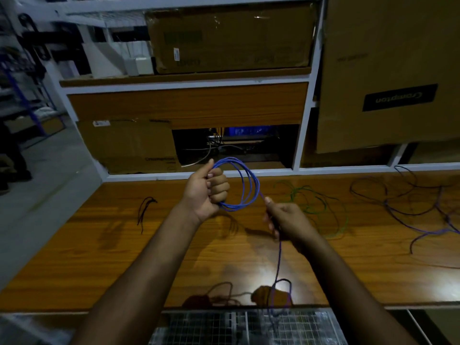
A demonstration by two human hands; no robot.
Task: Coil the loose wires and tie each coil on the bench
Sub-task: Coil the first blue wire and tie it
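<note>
two bare hands work above a long orange-brown wooden bench [124, 257] in a dim storeroom. the left hand [206, 190] is raised over the middle of the bench, fingers curled tight round one side of a coil of thin blue wire [245, 185], which stands upright with several loops, too close together to count. just to the right and nearer, the right hand [283, 220] pinches the free tail of the same wire between thumb and fingers; from there the tail drops to the bench, loops at the near edge and hangs over it above a wire mesh grid [211, 327].

on the bench, well to the left, lies one small bunch of short black ties [145, 212]. just right of the right hand, partly behind it, sprawls one loose green wire [308, 202]. farther right is a tangle of dark purple and black wires [423, 207]; how many strands it holds cannot be told. near the front edge lies one faint brownish loop, too blurred to name.

behind the bench stands a white-framed shelf unit with wooden panels [186, 105]. three brown cardboard boxes show: one on the upper shelf [229, 38], one low at far left [127, 143], and one large printed box at far right [388, 70]. a dark opening between them shows cables inside.
</note>
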